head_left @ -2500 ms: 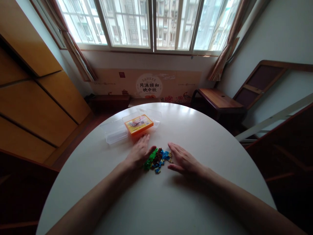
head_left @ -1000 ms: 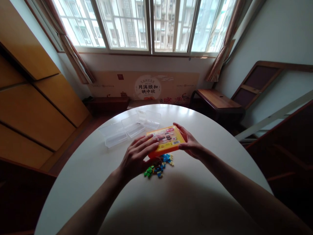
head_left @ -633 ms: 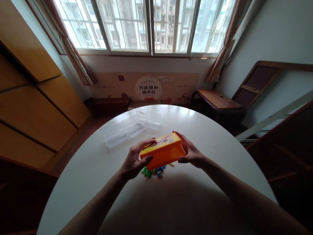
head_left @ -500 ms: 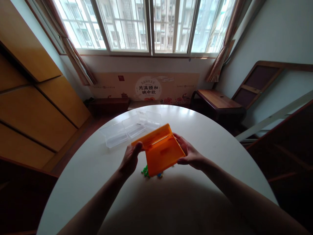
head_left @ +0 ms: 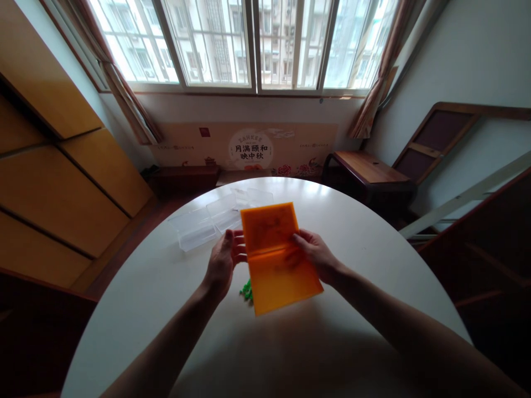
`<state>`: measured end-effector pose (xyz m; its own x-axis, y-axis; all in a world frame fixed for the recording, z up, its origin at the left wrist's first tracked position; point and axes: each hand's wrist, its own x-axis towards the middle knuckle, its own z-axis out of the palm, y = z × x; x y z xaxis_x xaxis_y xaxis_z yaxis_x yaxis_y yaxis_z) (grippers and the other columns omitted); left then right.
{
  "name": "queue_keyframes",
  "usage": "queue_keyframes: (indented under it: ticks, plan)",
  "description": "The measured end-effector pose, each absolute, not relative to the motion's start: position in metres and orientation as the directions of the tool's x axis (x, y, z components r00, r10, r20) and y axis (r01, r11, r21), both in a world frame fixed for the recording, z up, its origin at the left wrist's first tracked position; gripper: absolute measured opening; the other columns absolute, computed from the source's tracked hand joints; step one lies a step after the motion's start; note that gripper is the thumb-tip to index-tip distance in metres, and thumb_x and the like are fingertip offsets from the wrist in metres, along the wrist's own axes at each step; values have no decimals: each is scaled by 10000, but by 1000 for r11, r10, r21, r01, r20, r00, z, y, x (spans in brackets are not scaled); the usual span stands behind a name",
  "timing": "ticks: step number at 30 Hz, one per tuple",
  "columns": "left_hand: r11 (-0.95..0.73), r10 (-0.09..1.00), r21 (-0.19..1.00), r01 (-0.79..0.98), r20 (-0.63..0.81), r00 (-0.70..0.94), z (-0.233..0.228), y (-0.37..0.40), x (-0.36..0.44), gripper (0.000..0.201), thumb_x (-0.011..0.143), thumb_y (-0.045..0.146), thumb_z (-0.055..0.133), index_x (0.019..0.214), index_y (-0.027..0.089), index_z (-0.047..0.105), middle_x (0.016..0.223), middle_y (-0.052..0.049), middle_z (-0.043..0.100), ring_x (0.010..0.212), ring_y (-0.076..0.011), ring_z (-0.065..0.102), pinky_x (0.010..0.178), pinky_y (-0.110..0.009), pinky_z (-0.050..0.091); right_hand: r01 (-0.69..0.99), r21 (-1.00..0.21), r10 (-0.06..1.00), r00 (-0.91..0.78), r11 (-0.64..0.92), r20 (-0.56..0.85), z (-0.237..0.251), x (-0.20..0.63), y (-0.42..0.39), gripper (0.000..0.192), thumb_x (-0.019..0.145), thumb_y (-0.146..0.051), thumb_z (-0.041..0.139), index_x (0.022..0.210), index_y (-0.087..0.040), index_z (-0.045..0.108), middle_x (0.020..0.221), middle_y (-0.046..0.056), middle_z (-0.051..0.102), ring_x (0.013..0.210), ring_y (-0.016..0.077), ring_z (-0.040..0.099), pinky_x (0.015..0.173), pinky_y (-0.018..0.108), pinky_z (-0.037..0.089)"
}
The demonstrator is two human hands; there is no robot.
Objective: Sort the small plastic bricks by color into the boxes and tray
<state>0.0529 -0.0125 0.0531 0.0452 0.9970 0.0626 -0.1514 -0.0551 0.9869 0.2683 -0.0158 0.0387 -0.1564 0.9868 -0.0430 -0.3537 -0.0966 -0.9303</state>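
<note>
The open plastic box [head_left: 286, 282] is plain orange, the small pieces [head_left: 246, 291] green, the round worktop [head_left: 373, 249] white, the far-edge plastic trays [head_left: 197, 229] colourless.

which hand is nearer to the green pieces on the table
Left. The left hand is up and to the left of the green pieces; the right hand is farther off, gripping the right side of the orange box.

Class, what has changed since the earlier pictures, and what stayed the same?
The orange box was lifted from among the clear containers, brought nearer the person and opened out over the pieces, hiding all but some green ones. The right hand has taken hold of its right side; the left hand is at its left edge. The clear containers stayed put.
</note>
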Motion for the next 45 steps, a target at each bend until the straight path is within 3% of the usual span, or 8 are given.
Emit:
queue_keyframes:
  ticks: [6,11,20,23,25,29,39,45]
  plan:
    - [-212,918,967,139,245,-313,38,15,16,423,822,551,506,891,142,588,868,-80,680,681,-155,618,566,-256,478,173,-985,915,397,4,74,27,355,76,246,883,-394,541,908,-153,584,742,51,695,640,167,681,629,300,575]
    - [-203,834,940,273,312,-455,27,33,-6,304,790,447,544,849,155,602,840,-56,675,706,-154,606,598,-250,471,419,-901,881,461,-108,109,17,400,105,226,840,-333,586,883,-116,635,708,77,693,728,200,676,707,305,537]
    - [-204,823,863,462,407,-396,15,33,-8,302,808,433,542,913,163,627,871,-62,680,816,-206,634,702,-312,506,703,-664,854,486,-254,188,8,398,118,363,797,-288,619,1122,-129,642,1044,159,655,1034,289,586,945,414,423]
    - [-242,802,742,626,515,-301,15,33,-8,293,830,417,511,929,169,633,953,-81,674,897,-239,630,777,-367,518,838,-533,834,376,-120,403,20,371,116,406,833,-236,556,1221,-118,578,1221,192,550,1148,328,496,985,472,384]
    - [-297,794,601,742,587,-159,13,34,-7,302,843,392,493,989,166,630,1063,-109,660,1018,-273,606,894,-430,492,915,-380,840,99,133,534,28,341,111,354,866,-227,516,1194,-124,597,1184,178,563,1128,322,496,981,477,392]
    - [-361,802,368,857,591,85,6,35,-5,378,867,365,474,1154,148,588,1296,-163,565,1263,-335,472,1047,-524,378,826,-223,791,-363,517,492,29,267,103,310,900,-273,513,1169,-157,614,1218,150,567,1137,296,492,1004,468,387]
    - [-384,801,279,880,574,168,3,29,-6,312,861,319,506,1124,178,598,1317,-150,554,1311,-343,428,1045,-545,375,826,-213,838,-451,522,306,13,235,116,135,820,-142,547,903,-104,646,1120,166,615,1134,264,528,1018,380,389]
    - [-410,785,253,877,587,198,2,27,-4,261,859,323,512,1065,193,605,1282,-136,567,1293,-347,439,1033,-543,379,824,-230,849,-458,517,264,17,275,97,103,764,-219,602,688,-150,610,1229,118,549,940,225,590,828,350,476]
